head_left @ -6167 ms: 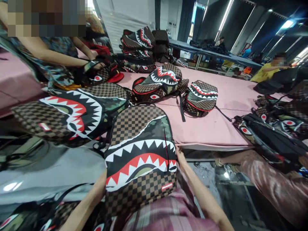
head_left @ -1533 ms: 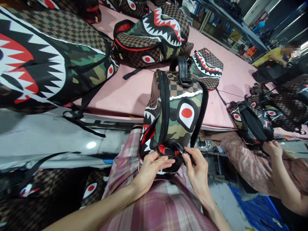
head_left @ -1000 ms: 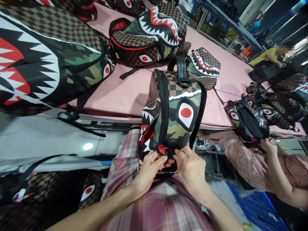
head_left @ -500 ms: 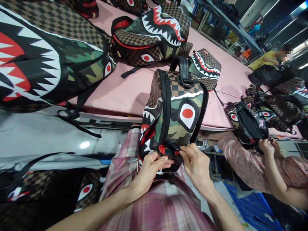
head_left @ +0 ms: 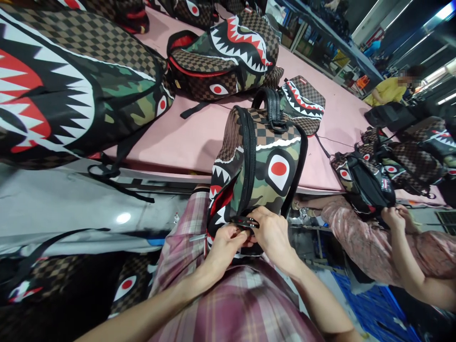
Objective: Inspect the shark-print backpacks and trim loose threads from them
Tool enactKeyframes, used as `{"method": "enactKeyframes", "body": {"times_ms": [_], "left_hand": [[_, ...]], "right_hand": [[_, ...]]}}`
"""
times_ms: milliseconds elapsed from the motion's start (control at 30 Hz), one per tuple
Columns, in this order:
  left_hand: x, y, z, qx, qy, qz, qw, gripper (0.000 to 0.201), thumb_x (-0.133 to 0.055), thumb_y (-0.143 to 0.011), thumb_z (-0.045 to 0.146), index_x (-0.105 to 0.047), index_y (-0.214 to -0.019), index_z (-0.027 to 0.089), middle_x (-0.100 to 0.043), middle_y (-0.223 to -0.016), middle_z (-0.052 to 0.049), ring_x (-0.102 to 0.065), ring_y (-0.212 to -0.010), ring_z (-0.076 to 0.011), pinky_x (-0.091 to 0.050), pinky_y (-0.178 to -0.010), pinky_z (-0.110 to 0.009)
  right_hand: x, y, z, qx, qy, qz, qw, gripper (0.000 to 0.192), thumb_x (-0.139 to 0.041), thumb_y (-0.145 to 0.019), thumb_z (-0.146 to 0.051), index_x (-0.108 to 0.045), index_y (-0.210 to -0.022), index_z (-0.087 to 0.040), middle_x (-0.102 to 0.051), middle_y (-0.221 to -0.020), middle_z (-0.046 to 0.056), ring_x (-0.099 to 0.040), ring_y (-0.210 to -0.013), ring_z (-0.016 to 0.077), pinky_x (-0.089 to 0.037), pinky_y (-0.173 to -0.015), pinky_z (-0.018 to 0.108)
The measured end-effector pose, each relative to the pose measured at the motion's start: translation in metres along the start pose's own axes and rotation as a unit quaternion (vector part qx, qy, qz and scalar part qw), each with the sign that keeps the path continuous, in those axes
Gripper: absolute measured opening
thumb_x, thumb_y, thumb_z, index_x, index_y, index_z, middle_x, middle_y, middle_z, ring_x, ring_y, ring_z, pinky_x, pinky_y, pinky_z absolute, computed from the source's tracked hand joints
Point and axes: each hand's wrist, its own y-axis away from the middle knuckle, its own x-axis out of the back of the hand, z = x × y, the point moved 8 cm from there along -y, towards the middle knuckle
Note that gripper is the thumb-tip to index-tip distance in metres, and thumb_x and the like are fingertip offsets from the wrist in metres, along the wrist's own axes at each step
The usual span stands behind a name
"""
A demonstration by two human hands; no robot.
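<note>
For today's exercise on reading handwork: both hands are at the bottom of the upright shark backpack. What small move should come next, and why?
Probably draw the zipper a little further along. The backpack stands upright on the lap, its side seam gaping to show red lining. The left hand and right hand both pinch the black zipper edge at the bottom, so steadying with one hand and pulling with the other seems to fit.

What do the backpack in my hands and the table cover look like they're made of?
Backpack: looks like smooth printed faux leather or coated fabric, with a slight sheen on the camo and checker panels; its top handle looks like stitched black leatherette. Both hands pinch its lower edge. Table cover: matte pink, probably cloth or felt.
</note>
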Motion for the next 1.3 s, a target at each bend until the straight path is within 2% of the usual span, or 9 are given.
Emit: {"method": "enactKeyframes", "body": {"times_ms": [167, 267, 467, 533, 700, 833, 933, 1067, 1300], "left_hand": [[0.001, 0.000, 0.001, -0.004, 0.000, -0.009, 1.000, 0.015, -0.067, -0.065, 0.026, -0.062, -0.071, 0.013, -0.067, -0.067, -0.002, -0.060, -0.057, -0.0141, -0.048, -0.058, -0.025], [0.002, 0.001, 0.001, 0.003, -0.004, -0.009, 1.000, 0.019, -0.069, -0.063, 0.028, -0.063, -0.073, 0.013, -0.068, -0.068, -0.004, -0.062, -0.058, -0.0158, -0.049, -0.058, -0.027], [0.008, 0.003, 0.003, 0.001, -0.037, 0.010, 0.999, 0.023, -0.070, -0.066, 0.033, -0.059, -0.070, 0.012, -0.068, -0.070, -0.007, -0.067, -0.071, -0.0224, -0.052, -0.066, -0.032], [0.008, 0.004, 0.004, 0.000, -0.045, 0.007, 0.999, 0.022, -0.069, -0.068, 0.032, -0.059, -0.070, 0.012, -0.069, -0.071, -0.008, -0.067, -0.071, -0.0221, -0.052, -0.066, -0.032], [0.006, 0.005, 0.005, 0.001, -0.050, 0.019, 0.999, 0.021, -0.069, -0.068, 0.031, -0.060, -0.068, 0.012, -0.069, -0.069, -0.008, -0.067, -0.068, -0.0211, -0.051, -0.063, -0.030], [0.002, 0.002, 0.002, -0.005, -0.031, 0.014, 0.999, 0.022, -0.073, -0.061, 0.027, -0.064, -0.073, 0.011, -0.069, -0.070, -0.006, -0.065, -0.065, -0.0189, -0.051, -0.063, -0.029], [-0.001, 0.001, 0.000, -0.012, -0.028, -0.002, 1.000, 0.024, -0.070, -0.064, 0.028, -0.066, -0.080, 0.011, -0.069, -0.071, -0.006, -0.065, -0.063, -0.0184, -0.051, -0.064, -0.030], [-0.002, 0.001, -0.001, -0.022, -0.043, -0.025, 0.999, 0.025, -0.069, -0.066, 0.032, -0.067, -0.080, 0.011, -0.070, -0.072, -0.007, -0.065, -0.065, -0.0194, -0.051, -0.066, -0.031], [0.001, 0.000, 0.001, -0.017, -0.057, -0.004, 0.998, 0.020, -0.070, -0.067, 0.029, -0.066, -0.075, 0.011, -0.069, -0.069, -0.006, -0.063, -0.063, -0.0170, -0.051, -0.065, -0.028]], "right_hand": [[-0.002, 0.002, 0.001, -0.005, 0.006, 0.027, 1.000, 0.020, -0.049, -0.076, -0.013, -0.064, -0.085, -0.022, -0.063, -0.084, 0.000, -0.057, -0.062, 0.0116, -0.029, -0.051, 0.023], [0.004, 0.004, 0.003, 0.017, -0.128, 0.057, 0.990, 0.011, -0.048, -0.076, -0.015, -0.058, -0.077, -0.018, -0.059, -0.079, 0.001, -0.054, -0.066, 0.0120, -0.034, -0.057, 0.022], [0.019, 0.019, 0.052, -0.011, -0.496, 0.032, 0.867, 0.039, -0.036, -0.088, -0.043, -0.038, -0.057, -0.019, -0.039, -0.052, -0.003, -0.033, -0.044, 0.0086, -0.027, -0.042, 0.021], [0.026, 0.027, 0.072, -0.024, -0.450, 0.051, 0.891, 0.045, -0.031, -0.089, -0.044, -0.041, -0.052, -0.019, -0.043, -0.050, -0.001, -0.036, -0.043, 0.0095, -0.029, -0.042, 0.022], [0.059, 0.053, 0.088, -0.053, -0.171, 0.298, 0.938, 0.017, -0.048, -0.081, -0.022, -0.065, -0.083, -0.022, -0.063, -0.079, 0.003, -0.060, -0.075, 0.0161, -0.046, -0.063, 0.025], [0.028, 0.032, 0.032, 0.065, -0.125, 0.164, 0.976, 0.036, -0.043, -0.077, -0.006, -0.064, -0.100, -0.024, -0.064, -0.100, 0.003, -0.063, -0.078, 0.0123, -0.047, -0.064, 0.021], [0.010, 0.013, 0.006, 0.054, 0.021, 0.080, 0.995, 0.041, -0.048, -0.072, -0.005, -0.062, -0.105, -0.024, -0.060, -0.110, 0.003, -0.063, -0.069, 0.0123, -0.043, -0.053, 0.021], [0.005, 0.005, 0.002, 0.025, 0.097, 0.041, 0.994, 0.029, -0.051, -0.074, -0.011, -0.064, -0.095, -0.025, -0.058, -0.109, 0.002, -0.060, -0.060, 0.0110, -0.034, -0.047, 0.021], [0.007, 0.006, 0.013, 0.037, -0.020, 0.021, 0.999, 0.028, -0.047, -0.079, -0.013, -0.064, -0.097, -0.028, -0.059, -0.104, -0.003, -0.059, -0.072, 0.0095, -0.035, -0.054, 0.020]]}}
